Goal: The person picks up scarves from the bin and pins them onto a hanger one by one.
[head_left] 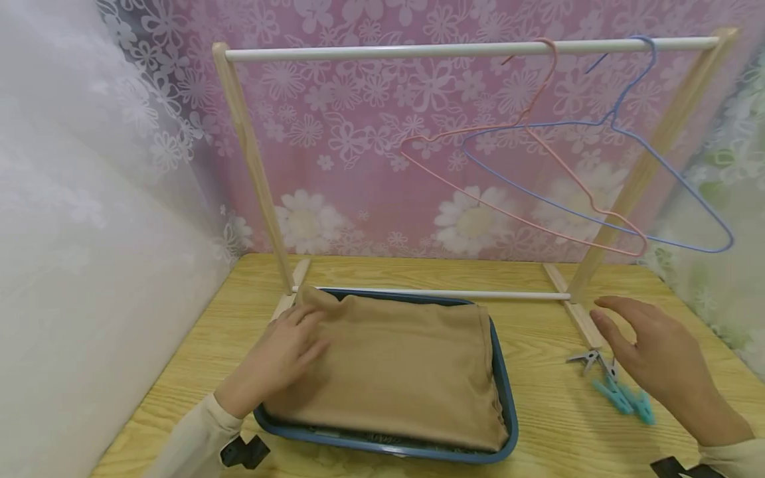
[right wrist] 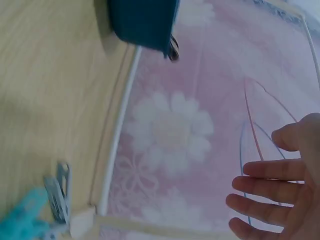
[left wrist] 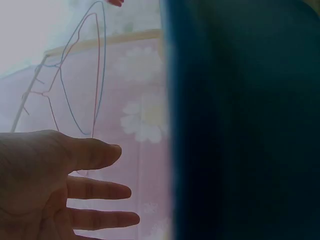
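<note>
A folded brown cloth (head_left: 406, 365) lies in a dark blue basin (head_left: 508, 398), covering most of what is beneath it. Over the cloth's left end is my left hand (head_left: 283, 348), its fingers extended and holding nothing. The left wrist view shows that hand's straight fingers (left wrist: 102, 192) beside the basin wall (left wrist: 240, 125). To the right of the basin, my right hand (head_left: 669, 362) is held above the table with fingers loosely spread and no object in them. Close by it on the table lie grey clothespins (head_left: 588, 358) and teal clothespins (head_left: 615, 396).
Behind the basin stands a drying rack with wooden posts (head_left: 254, 166) and a white top rod (head_left: 382, 51). A pink hanger (head_left: 526, 229) and a blue hanger (head_left: 687, 186) hang from its right half. Patterned curtains (head_left: 358, 133) close off the back and sides.
</note>
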Demonstrator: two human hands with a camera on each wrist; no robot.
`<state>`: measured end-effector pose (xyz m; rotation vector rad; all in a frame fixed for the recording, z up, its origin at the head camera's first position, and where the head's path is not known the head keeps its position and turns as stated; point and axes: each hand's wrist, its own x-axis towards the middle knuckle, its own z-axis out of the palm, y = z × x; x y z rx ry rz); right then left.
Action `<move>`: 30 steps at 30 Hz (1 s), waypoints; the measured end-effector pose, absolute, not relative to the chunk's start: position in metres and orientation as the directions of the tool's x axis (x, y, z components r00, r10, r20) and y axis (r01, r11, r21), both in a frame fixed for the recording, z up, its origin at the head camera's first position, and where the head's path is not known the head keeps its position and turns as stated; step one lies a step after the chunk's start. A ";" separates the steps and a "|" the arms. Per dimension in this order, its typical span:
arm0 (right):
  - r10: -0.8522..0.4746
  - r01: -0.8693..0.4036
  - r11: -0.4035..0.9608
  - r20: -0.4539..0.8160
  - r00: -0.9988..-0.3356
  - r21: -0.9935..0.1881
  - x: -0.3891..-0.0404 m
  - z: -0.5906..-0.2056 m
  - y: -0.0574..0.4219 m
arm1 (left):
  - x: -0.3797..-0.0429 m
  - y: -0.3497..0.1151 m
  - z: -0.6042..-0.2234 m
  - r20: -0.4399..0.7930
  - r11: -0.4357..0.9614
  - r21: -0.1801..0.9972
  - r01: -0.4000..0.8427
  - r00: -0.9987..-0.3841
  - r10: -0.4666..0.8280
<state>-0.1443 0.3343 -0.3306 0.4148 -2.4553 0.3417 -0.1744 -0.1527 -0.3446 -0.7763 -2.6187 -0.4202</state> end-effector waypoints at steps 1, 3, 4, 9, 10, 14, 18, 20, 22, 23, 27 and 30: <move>-0.219 -0.374 0.914 0.588 -0.779 -0.156 -0.144 -0.333 0.330 | -0.174 -0.154 -0.345 0.434 0.802 0.161 0.575 -0.771 0.465; -0.244 -0.382 0.907 0.519 -0.819 -0.177 -0.143 -0.340 0.317 | -0.174 -0.156 -0.345 0.422 0.798 0.147 0.585 -0.767 0.484; -0.261 -0.390 0.902 0.485 -0.835 -0.185 -0.142 -0.344 0.310 | -0.174 -0.156 -0.344 0.409 0.797 0.144 0.587 -0.769 0.492; -0.347 -0.432 0.873 0.335 -0.876 -0.225 -0.138 -0.361 0.274 | -0.176 -0.148 -0.336 0.352 0.776 0.147 0.614 -0.765 0.539; -0.363 -0.443 0.868 0.321 -0.875 -0.226 -0.137 -0.364 0.268 | -0.177 -0.145 -0.333 0.348 0.767 0.140 0.626 -0.756 0.554; -0.377 -0.440 0.856 0.254 -0.891 -0.271 -0.133 -0.370 0.249 | -0.181 -0.129 -0.325 0.301 0.735 0.087 0.672 -0.721 0.624; -0.386 -0.435 0.867 0.224 -0.895 -0.243 -0.133 -0.377 0.237 | -0.187 -0.111 -0.318 0.236 0.710 0.042 0.703 -0.698 0.677; -0.383 -0.423 0.885 0.214 -0.899 -0.194 -0.133 -0.381 0.234 | -0.194 -0.103 -0.317 0.204 0.702 0.037 0.711 -0.693 0.691; -0.372 -0.406 0.901 0.210 -0.904 -0.152 -0.133 -0.384 0.232 | -0.202 -0.096 -0.319 0.174 0.706 0.040 0.708 -0.700 0.692; -0.362 -0.393 0.908 0.204 -0.910 -0.141 -0.133 -0.385 0.231 | -0.207 -0.092 -0.321 0.162 0.715 0.031 0.699 -0.709 0.686; -0.323 -0.347 0.929 0.175 -0.930 -0.130 -0.132 -0.389 0.230 | -0.224 -0.075 -0.337 0.134 0.770 -0.032 0.637 -0.761 0.635; -0.321 -0.339 0.935 0.162 -0.933 -0.102 -0.132 -0.389 0.229 | -0.230 -0.060 -0.351 0.115 0.789 -0.090 0.608 -0.780 0.615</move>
